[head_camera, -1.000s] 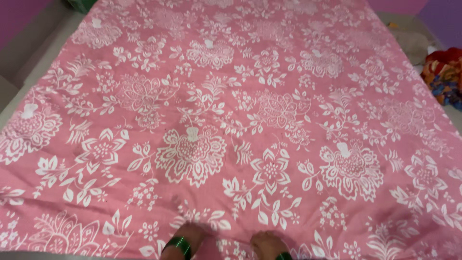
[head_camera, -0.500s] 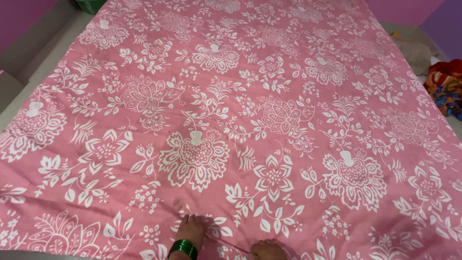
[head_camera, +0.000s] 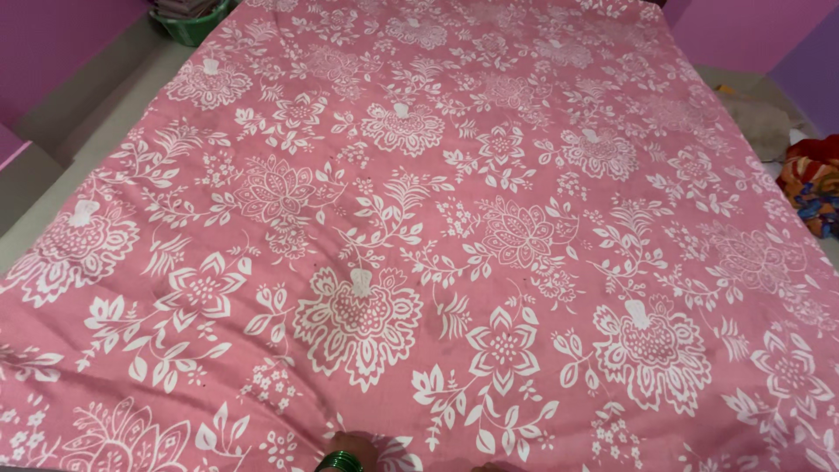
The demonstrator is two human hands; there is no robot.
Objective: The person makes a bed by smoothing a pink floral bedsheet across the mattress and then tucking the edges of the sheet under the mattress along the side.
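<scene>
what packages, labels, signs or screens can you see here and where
None in view: no package, label, sign or screen.
What does show is a pink sheet with white flowers, spread flat; a green basket at the top left corner; a bundle of bright cloth at the right edge.
The left hand, with green bangles, rests on the sheet's near edge.

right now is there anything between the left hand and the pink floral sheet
Nothing visible. The left hand, wearing green bangles, lies directly on the pink floral sheet at its near edge. Only a sliver of the right hand shows at the frame's bottom.
</scene>
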